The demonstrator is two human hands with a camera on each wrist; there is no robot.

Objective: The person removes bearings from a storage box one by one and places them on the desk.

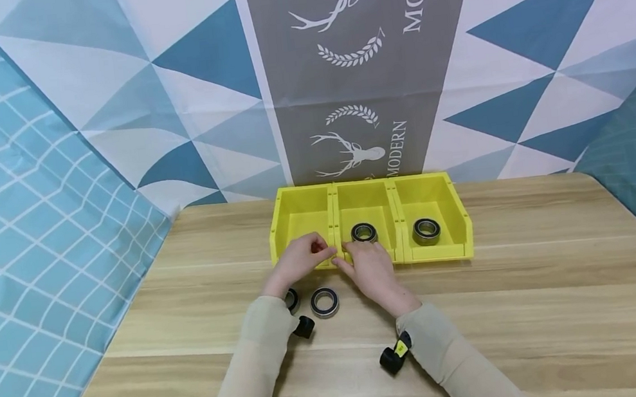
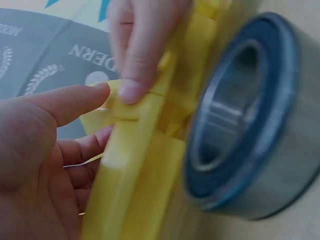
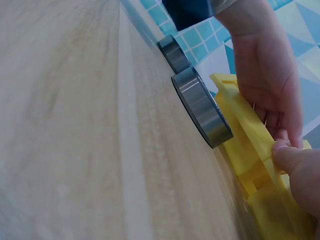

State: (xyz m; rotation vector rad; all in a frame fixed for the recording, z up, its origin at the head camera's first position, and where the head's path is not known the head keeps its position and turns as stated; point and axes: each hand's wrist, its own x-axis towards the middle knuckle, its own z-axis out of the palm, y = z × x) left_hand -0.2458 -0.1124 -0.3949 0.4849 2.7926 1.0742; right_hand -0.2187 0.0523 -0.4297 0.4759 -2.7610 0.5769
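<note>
Three yellow bins stand joined side by side: a left bin [image 1: 304, 216], a middle bin [image 1: 361, 197] and a right bin [image 1: 423, 194]. My left hand [image 1: 299, 260] grips the front rim of the left bin close to the seam, thumb on top and fingers curled behind the wall. Just across the seam, my right hand [image 1: 371, 269] holds the front rim of the middle bin, its thumb pressing on the rim in the left wrist view. One ball bearing [image 1: 355, 231] lies in the middle bin, partly behind the right hand; another bearing [image 1: 428, 240] sits in the right bin.
Two more bearings lie flat on the wooden table [image 1: 539, 304] before the bins: a ring-shaped one [image 1: 326, 314] and one [image 1: 294, 299] partly covered by the left sleeve. A patterned backdrop [image 1: 210, 54] rises right behind the bins. Black wrist cameras [image 1: 392, 361] hang beneath both wrists.
</note>
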